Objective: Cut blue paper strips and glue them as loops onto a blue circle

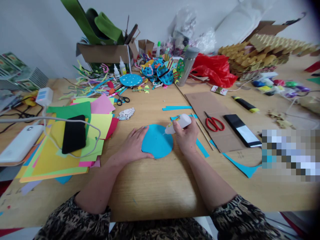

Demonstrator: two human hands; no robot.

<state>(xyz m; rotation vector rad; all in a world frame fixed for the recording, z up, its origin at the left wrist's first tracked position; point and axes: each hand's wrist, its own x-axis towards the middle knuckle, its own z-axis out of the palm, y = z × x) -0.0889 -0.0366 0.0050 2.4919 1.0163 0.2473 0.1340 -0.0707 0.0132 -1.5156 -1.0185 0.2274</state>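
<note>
Pinching tilted bottle [184, 120] in right hand [187, 137], pointed down at blue disc [157, 143], flat on table [150, 190]; left hand [132, 144] spread along disc's left edge; light squeeze, steady hold likely best

The disc [157, 143] lies left of the cardboard [202, 103].

Single head-worn view, close over table [155, 190], facing forward, down.
</note>
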